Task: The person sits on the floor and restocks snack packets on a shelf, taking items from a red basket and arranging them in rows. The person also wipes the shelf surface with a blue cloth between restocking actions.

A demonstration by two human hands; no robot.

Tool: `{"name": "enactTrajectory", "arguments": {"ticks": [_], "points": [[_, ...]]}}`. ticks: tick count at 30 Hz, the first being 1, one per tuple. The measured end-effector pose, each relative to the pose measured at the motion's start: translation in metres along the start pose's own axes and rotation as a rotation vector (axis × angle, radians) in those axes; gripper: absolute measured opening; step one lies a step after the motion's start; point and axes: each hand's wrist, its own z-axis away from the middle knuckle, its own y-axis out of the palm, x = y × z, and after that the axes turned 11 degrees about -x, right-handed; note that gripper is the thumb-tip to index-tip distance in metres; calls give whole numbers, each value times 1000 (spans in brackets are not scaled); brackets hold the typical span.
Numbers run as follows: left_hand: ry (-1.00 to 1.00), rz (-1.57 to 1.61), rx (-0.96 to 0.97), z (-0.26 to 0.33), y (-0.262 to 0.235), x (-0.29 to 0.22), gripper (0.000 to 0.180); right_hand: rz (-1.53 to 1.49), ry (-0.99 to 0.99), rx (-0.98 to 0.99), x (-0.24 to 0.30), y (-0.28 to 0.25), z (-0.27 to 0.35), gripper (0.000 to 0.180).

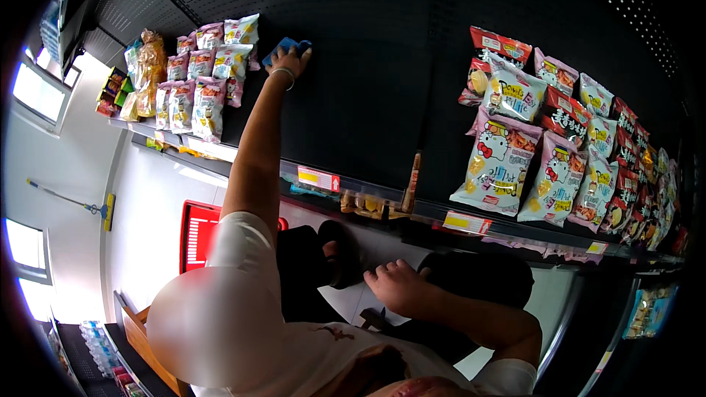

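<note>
My left hand (289, 63) reaches far out over a dark shelf board (368, 88) and presses on a blue cloth (284, 45), a thin band on its wrist. The cloth lies on the bare board just right of a group of pink and white snack bags (209, 77). My right hand (397, 287) rests loosely curled on my knee in black trousers (478, 276) and holds nothing. A black shoe (334, 250) shows below the shelf edge.
Many red, white and pink snack bags (529, 147) fill the right part of the shelf. Price tags (318, 178) line its front edge. A mop (73, 202) lies on the white floor at left, beside a red sign (197, 235). Blue packs (647, 312) sit lower right.
</note>
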Motion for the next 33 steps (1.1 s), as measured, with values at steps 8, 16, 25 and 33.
{"name": "enactTrajectory", "arguments": {"ticks": [8, 16, 25, 33], "points": [[292, 69, -12, 61, -2, -115, 77, -79, -44, -313, -31, 79, 11, 18], [717, 172, 44, 148, 10, -216, 69, -444, 304, 16, -22, 20, -5, 41], [950, 161, 125, 224, -15, -173, 65, -327, 93, -284, -50, 56, 10, 23], [986, 107, 360, 293, -69, -75, 63, -312, 161, -200, -61, 71, 15, 31]]}}
